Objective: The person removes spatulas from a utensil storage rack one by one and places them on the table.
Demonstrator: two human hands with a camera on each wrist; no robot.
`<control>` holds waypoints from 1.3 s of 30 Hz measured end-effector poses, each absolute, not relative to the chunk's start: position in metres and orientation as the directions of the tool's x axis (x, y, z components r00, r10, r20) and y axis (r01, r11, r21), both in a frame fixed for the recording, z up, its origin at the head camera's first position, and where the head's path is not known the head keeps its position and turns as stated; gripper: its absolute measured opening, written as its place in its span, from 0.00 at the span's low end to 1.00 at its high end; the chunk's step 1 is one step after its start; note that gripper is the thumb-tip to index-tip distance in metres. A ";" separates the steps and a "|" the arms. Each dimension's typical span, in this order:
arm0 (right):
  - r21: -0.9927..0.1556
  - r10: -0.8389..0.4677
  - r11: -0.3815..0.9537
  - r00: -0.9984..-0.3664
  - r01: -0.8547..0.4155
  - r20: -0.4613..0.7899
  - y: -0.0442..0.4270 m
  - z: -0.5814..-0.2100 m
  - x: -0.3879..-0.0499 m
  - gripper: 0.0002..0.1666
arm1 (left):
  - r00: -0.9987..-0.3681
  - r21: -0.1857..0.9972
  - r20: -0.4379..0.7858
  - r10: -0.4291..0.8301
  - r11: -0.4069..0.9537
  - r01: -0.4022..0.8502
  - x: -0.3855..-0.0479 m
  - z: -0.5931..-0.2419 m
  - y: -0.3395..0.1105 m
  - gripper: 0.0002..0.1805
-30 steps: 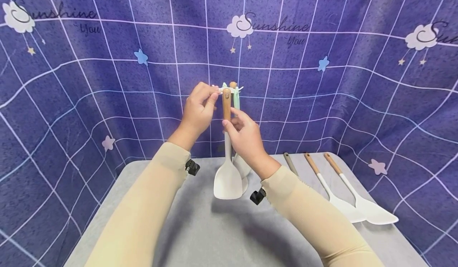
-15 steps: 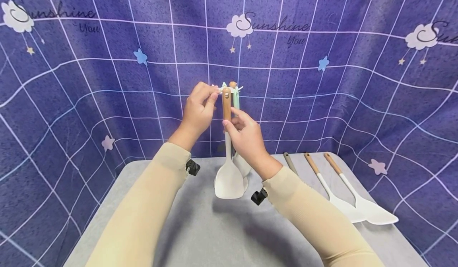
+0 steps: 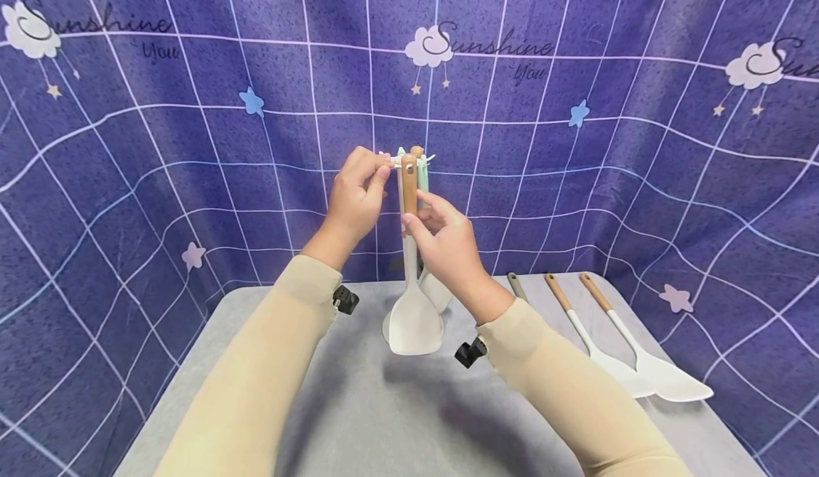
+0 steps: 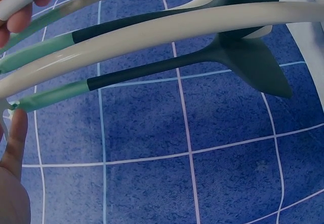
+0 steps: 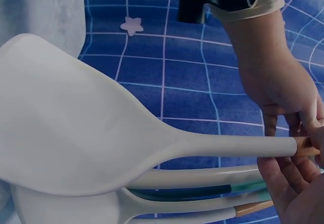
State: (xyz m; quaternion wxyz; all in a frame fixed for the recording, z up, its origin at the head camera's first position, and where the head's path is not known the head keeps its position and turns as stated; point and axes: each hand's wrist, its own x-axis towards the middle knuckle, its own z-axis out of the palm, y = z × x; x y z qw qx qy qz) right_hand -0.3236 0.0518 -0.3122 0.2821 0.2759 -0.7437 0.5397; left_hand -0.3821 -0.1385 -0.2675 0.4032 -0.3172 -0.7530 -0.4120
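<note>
1. The right hand (image 3: 448, 242), at the middle of the head view, pinches a wooden-handled white turner (image 3: 416, 320), thumb in front and fingers at the right side and behind, low on the handle.
2. That turner is upright near the centre of the frame, blade down; its handle top overlaps a white hook rack (image 3: 396, 161), and whether it sits on a hook cannot be told.
3. The left hand (image 3: 354, 193), left of centre, pinches the left end of the rack between thumb and fingers.
4. In the left wrist view, one left fingertip lies against the end of a green-handled turner (image 4: 61, 93), whose dark blade points to the right of the frame; a second green handle (image 4: 50, 52) runs above it.
5. A pale curved post (image 4: 167, 34) crosses that view from lower left to upper right.
6. On the grey bench (image 3: 358, 420), at the lower right of the head view, lie two more white turners (image 3: 681, 384) with wooden handles, blades overlapping, and a grey handle (image 3: 518, 286) partly hidden by the right sleeve (image 3: 557, 363).
7. Purple grid-printed cloth (image 3: 512, 8) fills the upper frame.
</note>
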 end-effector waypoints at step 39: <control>-0.828 -0.019 0.383 -0.900 -0.409 0.436 0.180 -0.329 -0.387 0.30 | -0.468 0.369 0.873 0.139 0.440 0.819 -0.385 -0.269 -0.139 0.10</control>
